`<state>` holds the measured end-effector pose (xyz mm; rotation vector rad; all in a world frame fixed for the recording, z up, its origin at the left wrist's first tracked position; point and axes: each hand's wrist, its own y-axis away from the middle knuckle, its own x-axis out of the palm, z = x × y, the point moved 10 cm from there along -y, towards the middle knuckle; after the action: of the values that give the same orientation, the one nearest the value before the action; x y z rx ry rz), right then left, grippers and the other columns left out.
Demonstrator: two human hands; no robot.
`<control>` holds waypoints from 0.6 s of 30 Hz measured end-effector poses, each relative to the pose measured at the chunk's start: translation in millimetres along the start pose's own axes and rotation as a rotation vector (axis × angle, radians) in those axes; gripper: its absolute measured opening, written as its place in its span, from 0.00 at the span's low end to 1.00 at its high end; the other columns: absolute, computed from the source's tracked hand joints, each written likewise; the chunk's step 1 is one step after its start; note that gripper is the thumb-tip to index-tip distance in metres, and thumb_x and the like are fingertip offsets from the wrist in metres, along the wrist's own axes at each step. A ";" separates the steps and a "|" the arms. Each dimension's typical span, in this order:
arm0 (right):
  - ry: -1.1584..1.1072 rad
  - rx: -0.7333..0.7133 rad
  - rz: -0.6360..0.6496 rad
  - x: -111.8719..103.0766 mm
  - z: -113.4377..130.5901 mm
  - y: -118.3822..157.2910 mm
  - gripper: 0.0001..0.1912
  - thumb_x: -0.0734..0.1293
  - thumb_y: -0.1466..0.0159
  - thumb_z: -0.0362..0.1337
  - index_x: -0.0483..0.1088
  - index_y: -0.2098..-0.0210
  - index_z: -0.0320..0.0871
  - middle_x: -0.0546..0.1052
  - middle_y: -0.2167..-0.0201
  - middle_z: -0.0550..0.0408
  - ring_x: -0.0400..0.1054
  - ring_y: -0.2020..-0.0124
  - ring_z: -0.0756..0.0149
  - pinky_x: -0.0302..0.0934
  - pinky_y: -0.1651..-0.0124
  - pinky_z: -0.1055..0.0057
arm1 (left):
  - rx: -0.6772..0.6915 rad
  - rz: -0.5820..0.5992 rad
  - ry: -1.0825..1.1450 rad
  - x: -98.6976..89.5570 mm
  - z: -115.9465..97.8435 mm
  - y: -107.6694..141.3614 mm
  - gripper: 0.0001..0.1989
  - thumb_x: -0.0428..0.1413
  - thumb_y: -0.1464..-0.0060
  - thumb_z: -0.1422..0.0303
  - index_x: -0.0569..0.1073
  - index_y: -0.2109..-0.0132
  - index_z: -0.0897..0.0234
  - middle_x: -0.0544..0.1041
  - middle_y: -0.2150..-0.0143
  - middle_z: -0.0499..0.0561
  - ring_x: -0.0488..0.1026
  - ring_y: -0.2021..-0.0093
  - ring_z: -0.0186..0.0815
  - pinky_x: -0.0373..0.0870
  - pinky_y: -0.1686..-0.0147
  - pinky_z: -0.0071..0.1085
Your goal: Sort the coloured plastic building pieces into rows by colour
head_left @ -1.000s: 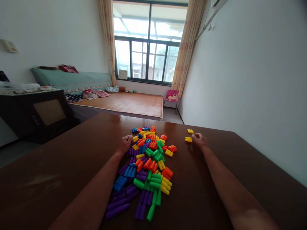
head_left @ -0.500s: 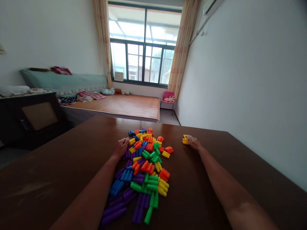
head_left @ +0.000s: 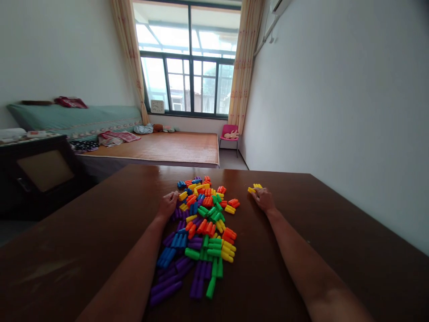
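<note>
A long pile of plastic pieces in purple, blue, green, orange and yellow (head_left: 208, 227) lies down the middle of the brown table. At the pile's left edge rests my left hand (head_left: 168, 205), its fingers closed beside a yellow piece (head_left: 182, 196); whether it grips anything is hidden. To the right of the pile, apart from it, my right hand (head_left: 264, 199) has its fingers on yellow pieces (head_left: 256, 186) near the far part of the table.
The brown table (head_left: 83, 214) reaches across the view. Beyond it are a bed (head_left: 174, 145), a pink chair (head_left: 229, 132) and a window. A dark cabinet (head_left: 45, 167) stands at the left, a white wall at the right.
My right hand and the yellow pieces have shifted a little, and the pieces are now turned differently at its fingertips. The camera view has turned slightly right. My left hand stays beside the pile.
</note>
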<state>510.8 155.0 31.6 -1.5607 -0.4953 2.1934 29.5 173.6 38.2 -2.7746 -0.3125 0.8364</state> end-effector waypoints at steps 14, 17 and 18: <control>0.013 0.410 -0.256 -49.3 -113.4 10.4 0.20 0.59 0.38 0.44 0.74 0.56 0.38 0.76 0.57 0.40 0.69 0.56 0.54 0.61 0.51 0.60 | 0.063 0.023 -0.054 1.4 -3.4 -0.8 0.26 0.44 0.44 0.50 0.77 0.65 0.65 0.79 0.68 0.53 0.74 0.67 0.39 0.66 0.70 0.28; 0.075 0.284 -0.178 -42.5 -97.3 6.3 0.18 0.58 0.38 0.40 0.75 0.55 0.41 0.76 0.55 0.43 0.68 0.52 0.56 0.58 0.46 0.60 | 0.077 0.015 -0.041 1.7 -0.4 -2.8 0.26 0.44 0.44 0.49 0.77 0.65 0.65 0.79 0.68 0.52 0.74 0.67 0.39 0.66 0.70 0.28; 0.087 0.262 -0.133 -38.2 -93.6 5.4 0.18 0.58 0.38 0.38 0.75 0.55 0.42 0.76 0.54 0.44 0.68 0.52 0.57 0.58 0.46 0.60 | 0.079 0.012 -0.037 1.6 0.0 -3.0 0.26 0.44 0.44 0.49 0.77 0.65 0.65 0.79 0.68 0.52 0.74 0.67 0.39 0.67 0.70 0.28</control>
<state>610.2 135.8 30.3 -1.4326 -0.2643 1.9902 30.4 177.0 38.2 -2.6928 -0.2639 0.8846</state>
